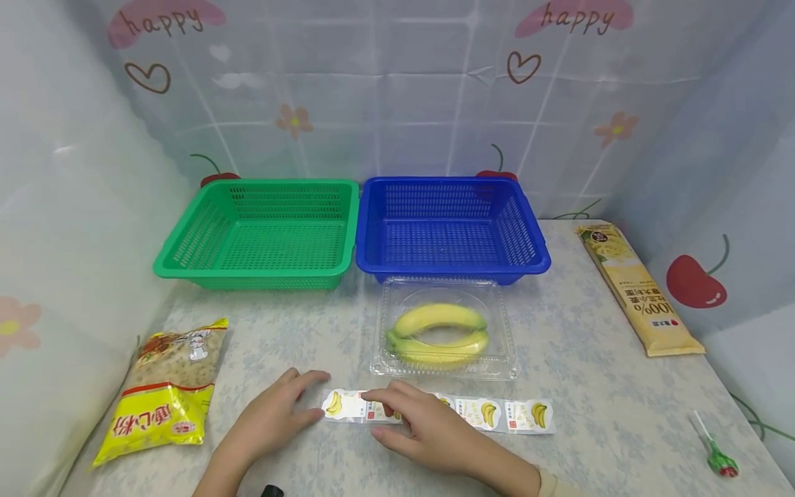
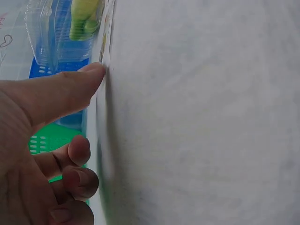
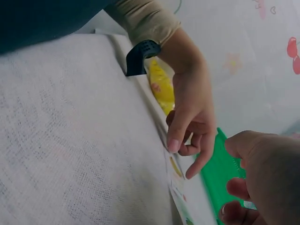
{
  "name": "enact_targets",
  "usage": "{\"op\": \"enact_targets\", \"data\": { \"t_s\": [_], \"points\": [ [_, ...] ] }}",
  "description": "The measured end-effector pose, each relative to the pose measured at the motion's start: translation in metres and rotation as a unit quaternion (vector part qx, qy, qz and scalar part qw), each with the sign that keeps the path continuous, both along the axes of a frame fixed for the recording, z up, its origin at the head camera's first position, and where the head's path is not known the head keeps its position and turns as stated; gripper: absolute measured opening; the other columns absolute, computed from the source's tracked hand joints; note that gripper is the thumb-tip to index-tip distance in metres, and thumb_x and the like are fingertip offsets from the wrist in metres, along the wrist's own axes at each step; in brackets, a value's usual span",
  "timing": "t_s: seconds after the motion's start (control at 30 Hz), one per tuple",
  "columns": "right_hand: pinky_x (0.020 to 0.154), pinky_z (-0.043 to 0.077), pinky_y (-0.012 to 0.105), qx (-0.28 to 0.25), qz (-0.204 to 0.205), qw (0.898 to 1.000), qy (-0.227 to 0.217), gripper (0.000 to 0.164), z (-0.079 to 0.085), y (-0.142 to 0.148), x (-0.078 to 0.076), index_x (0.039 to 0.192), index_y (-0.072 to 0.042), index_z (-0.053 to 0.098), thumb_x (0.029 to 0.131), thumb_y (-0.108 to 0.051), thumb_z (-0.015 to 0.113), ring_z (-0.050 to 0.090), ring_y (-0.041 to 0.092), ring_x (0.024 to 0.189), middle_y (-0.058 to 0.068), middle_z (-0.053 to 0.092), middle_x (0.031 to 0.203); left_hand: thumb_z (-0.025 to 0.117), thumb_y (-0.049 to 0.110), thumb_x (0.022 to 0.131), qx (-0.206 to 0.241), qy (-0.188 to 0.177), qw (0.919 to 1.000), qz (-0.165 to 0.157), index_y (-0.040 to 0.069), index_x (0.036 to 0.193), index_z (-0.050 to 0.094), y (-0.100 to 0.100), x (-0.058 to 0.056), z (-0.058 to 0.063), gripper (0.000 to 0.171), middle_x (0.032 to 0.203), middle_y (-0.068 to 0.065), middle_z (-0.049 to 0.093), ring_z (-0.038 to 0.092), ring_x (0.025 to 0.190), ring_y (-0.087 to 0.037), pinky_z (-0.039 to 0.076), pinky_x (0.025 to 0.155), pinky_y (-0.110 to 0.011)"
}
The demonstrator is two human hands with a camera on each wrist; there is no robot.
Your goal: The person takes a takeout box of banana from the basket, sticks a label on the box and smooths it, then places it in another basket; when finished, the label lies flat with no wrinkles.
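A strip of banana labels [image 1: 533,416] lies flat on the table, printed with yellow bananas and small text. At its left end is my left hand [image 1: 267,420], its thumb tip [image 2: 96,70] touching or very near the strip's edge and the other fingers loosely bent. My right hand [image 1: 428,431] hovers over the strip's middle, index finger stretched toward the left labels and hiding part of them. Neither hand visibly grips anything. Behind the strip stands a clear plastic clamshell box [image 1: 506,366] with two bananas [image 1: 441,317] inside.
At the back, a green basket [image 1: 257,283] stands beside a blue basket [image 1: 453,269]. A yellow pasta bag [image 1: 164,393] lies left; a long noodle packet [image 1: 642,290] lies right. A green-wrapped lollipop [image 1: 720,455] is near the right edge. Something black [image 1: 272,491] shows at the bottom.
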State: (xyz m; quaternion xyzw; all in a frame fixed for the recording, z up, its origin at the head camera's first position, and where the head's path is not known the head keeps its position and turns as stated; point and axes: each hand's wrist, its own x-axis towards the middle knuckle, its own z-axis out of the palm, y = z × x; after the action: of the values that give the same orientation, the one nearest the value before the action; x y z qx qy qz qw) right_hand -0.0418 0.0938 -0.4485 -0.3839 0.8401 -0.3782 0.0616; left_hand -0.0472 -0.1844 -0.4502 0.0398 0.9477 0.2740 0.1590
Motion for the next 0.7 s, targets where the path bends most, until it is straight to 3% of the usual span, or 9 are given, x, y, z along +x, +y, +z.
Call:
{"op": "enact_targets", "data": {
  "t_s": [0.2, 0.37, 0.7],
  "points": [
    [0.067, 0.043, 0.015, 0.055, -0.022, 0.998, 0.027, 0.040, -0.016, -0.017, -0.008, 0.139, -0.025, 0.055, 0.101, -0.039, 0.056, 0.050, 0.001, 0.077, -0.009, 0.057, 0.099, 0.079, 0.034, 0.084, -0.001, 0.020, 0.9998, -0.007, 0.036, 0.118, 0.068, -0.002, 0.004, -0.004, 0.037, 0.084, 0.008, 0.048, 0.043, 0.066, -0.010, 0.036, 0.058, -0.026],
    [0.065, 0.042, 0.015, 0.079, -0.035, 0.996, 0.012, 0.038, -0.025, -0.027, -0.010, 0.135, -0.022, 0.058, 0.100, -0.036, 0.059, 0.045, -0.001, 0.071, -0.011, 0.054, 0.091, 0.080, 0.033, 0.083, -0.008, 0.043, 0.9989, -0.014, 0.035, 0.113, 0.069, 0.000, 0.006, -0.005, 0.032, 0.083, 0.010, 0.049, 0.043, 0.067, -0.007, 0.035, 0.058, -0.024],
    [0.060, 0.040, 0.013, 0.057, -0.061, 0.996, -0.034, 0.036, -0.034, -0.034, -0.007, 0.129, -0.020, 0.062, 0.096, -0.033, 0.066, 0.040, -0.003, 0.068, -0.011, 0.050, 0.083, 0.082, 0.032, 0.080, -0.005, 0.041, 0.9991, -0.009, 0.034, 0.101, 0.071, 0.002, 0.013, -0.007, 0.024, 0.079, 0.010, 0.048, 0.042, 0.065, -0.006, 0.035, 0.056, -0.023]
  ]
}}
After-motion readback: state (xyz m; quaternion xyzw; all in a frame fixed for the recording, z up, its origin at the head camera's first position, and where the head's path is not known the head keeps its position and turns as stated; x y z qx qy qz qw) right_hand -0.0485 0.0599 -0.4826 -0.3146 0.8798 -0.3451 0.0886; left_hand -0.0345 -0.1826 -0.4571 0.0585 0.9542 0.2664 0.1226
